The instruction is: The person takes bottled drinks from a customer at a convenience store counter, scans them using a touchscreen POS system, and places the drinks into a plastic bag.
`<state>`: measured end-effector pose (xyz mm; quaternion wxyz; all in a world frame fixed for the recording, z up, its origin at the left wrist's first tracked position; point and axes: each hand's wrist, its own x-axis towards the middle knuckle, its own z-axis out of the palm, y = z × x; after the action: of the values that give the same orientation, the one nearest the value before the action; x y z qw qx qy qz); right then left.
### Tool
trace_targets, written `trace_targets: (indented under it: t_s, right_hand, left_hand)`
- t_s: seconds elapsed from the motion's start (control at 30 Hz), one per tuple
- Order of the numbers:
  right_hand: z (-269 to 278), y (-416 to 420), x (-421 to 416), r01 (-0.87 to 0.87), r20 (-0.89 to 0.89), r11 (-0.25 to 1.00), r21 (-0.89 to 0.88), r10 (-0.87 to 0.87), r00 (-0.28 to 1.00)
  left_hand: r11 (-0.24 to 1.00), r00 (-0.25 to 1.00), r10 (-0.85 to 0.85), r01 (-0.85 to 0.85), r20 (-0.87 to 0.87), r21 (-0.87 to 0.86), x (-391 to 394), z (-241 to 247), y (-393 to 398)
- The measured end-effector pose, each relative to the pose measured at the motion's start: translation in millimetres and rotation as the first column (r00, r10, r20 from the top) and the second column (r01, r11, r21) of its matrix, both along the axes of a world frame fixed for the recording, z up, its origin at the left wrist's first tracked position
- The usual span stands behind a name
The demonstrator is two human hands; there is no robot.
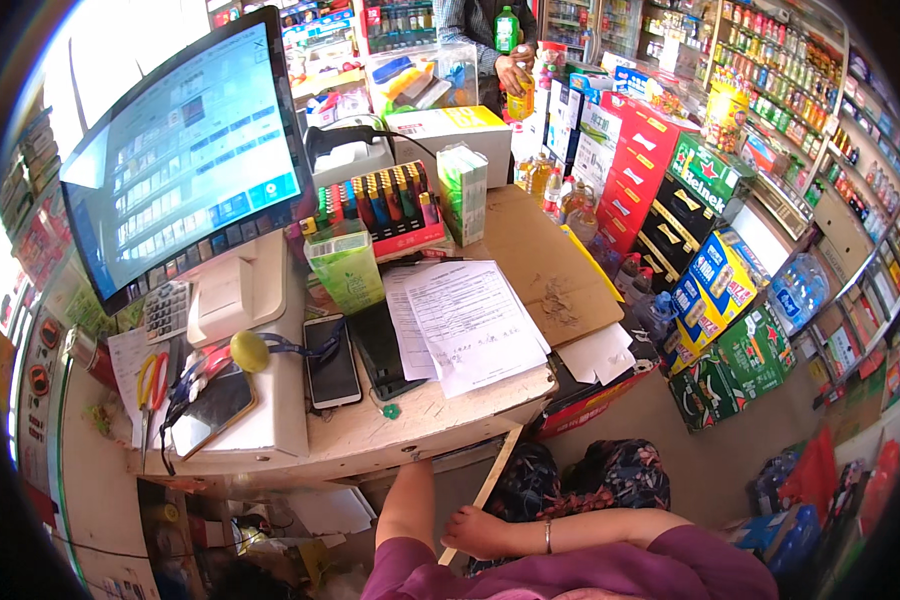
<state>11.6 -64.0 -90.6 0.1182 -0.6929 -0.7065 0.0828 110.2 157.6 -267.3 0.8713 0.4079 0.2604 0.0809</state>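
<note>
My right hand [474, 531], with a bracelet at its wrist, rests near the wooden edge of a pulled-out drawer [487, 487]; its fingers are curled and whether they hold anything cannot be told. The left forearm reaches down to the counter's front edge, and the left hand is hidden beneath it. On the wooden counter [420, 427] lie a white-framed smartphone [332, 367], a dark tray-like item [379, 356] and printed papers [476, 322] with handwriting. A green tissue box [347, 270] stands behind the phones. Scissors [152, 379] and another smartphone [217, 409] lie at the left.
A large monitor [187, 150] stands at the left, near a display box of lighters [394, 206]. Across the counter a person [487, 45] holds a green bottle and a yellow-orange bottle. Stacked drink cartons [634, 172] and bottled water [799, 289] stand at the right.
</note>
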Motion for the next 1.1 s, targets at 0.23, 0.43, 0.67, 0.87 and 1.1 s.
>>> trace_targets:
  t_s: [0.23,0.43,0.67,0.87,1.1]
  right_hand:
    - [6.4,20.5,3.4,-0.009,0.026,0.998,-0.055,0.010,1.000]
    - [-6.0,30.3,9.4,0.081,-0.022,0.991,0.105,-0.079,0.997]
    - [8.0,47.6,12.5,0.222,-0.056,0.933,0.284,-0.215,0.975]
    - [5.7,-14.0,1.0,0.187,-0.314,0.952,0.244,-0.105,0.944]
    - [-8.4,-48.9,45.9,0.385,-0.416,0.897,0.219,-0.271,0.868]
  left_hand:
    - [0.999,0.997,-0.038,0.039,-0.068,0.016,-15.4,8.9,2.9]
    - [0.925,0.920,-0.311,0.351,-0.240,0.147,-63.4,70.4,27.5]
    - [0.938,0.936,0.275,-0.210,-0.220,0.277,-246.6,96.6,96.4]
    - [0.973,0.928,0.193,-0.138,0.319,-0.185,-312.9,2.5,62.5]
    - [0.904,0.909,0.414,-0.405,0.049,-0.133,-149.8,81.7,-26.6]
